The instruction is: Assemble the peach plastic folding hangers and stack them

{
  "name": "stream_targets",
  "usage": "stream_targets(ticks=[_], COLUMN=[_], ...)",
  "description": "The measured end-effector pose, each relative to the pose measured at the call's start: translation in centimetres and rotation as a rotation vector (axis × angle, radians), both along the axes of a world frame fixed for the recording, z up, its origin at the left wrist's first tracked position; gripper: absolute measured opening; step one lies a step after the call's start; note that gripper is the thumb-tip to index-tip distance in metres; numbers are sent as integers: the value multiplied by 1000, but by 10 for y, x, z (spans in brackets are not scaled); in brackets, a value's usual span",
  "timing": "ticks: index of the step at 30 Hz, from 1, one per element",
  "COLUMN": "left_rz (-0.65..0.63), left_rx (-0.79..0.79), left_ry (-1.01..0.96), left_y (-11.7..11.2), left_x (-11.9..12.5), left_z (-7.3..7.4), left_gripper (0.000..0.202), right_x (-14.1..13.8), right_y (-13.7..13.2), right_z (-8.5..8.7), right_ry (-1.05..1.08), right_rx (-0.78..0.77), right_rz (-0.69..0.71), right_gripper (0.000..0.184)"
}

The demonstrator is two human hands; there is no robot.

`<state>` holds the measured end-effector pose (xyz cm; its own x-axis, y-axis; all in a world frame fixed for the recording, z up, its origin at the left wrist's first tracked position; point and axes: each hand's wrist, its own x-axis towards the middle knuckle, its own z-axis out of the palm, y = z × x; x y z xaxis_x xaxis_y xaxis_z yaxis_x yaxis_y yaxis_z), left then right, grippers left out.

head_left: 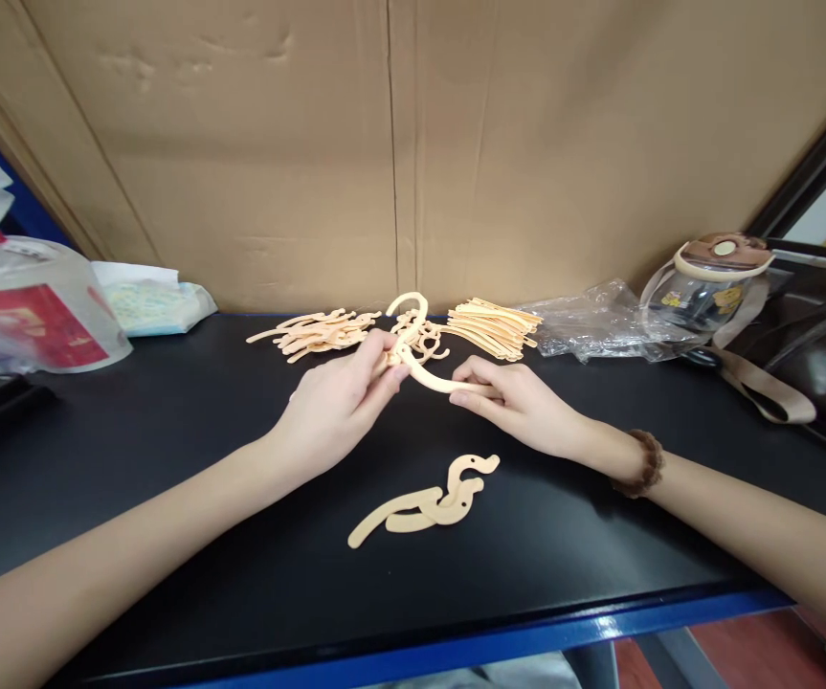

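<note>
Both hands hold one curved pale wooden hanger piece (413,337) with a hook at its top, above the black table (168,498). My left hand (341,397) pinches it near the hook's base. My right hand (517,402) grips its lower right end between thumb and fingers. Close to me lie two overlapping curved wooden pieces (427,502) flat on the table. Behind the hands sit piles of like parts: curved pieces (316,333) at the left, small hooks (427,343) in the middle, straight slats (495,327) at the right.
A cardboard wall (413,144) stands behind the table. Plastic bags (32,306) and a wrapped packet (154,301) lie far left. Crumpled clear plastic (591,325), a lidded bottle with a strap (718,282) and a dark bag (814,354) sit at the right. The blue table edge (527,636) runs nearest me.
</note>
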<state>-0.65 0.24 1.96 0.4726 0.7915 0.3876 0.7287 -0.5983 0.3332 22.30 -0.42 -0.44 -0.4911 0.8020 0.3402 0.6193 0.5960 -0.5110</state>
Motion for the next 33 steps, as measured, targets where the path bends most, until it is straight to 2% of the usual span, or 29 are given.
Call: stream_targets(ticks=[2,6,9,15,21,26,33], left_rz=[13,133,106,-18,-60,-133,-150], left_rx=[50,234,222,-77,-254,-492,-633], left_ry=[49,74,37,-79,-105,-183,-234], left_y=[-2,-3,2,11,11,15,13], left_x=[2,3,1,-4,-1,-1,-2], left_z=[-2,-2,-2,-7,-6,-4,6], left_gripper=[26,28,31,30,33,32,34], right_x=[-2,-2,2,4,6,9,10], right_y=[-2,3,9,10,8,9,10], right_z=[0,-2,-3,-2,-2,-2,-1], right_ry=[-70,-140,-162,-196,-241,-267,-259], right_rx=[89,217,242,135,111,73,69], right_rz=[17,-44,-73,21,46,47,39], right_gripper=[20,22,21,22,30,29,34])
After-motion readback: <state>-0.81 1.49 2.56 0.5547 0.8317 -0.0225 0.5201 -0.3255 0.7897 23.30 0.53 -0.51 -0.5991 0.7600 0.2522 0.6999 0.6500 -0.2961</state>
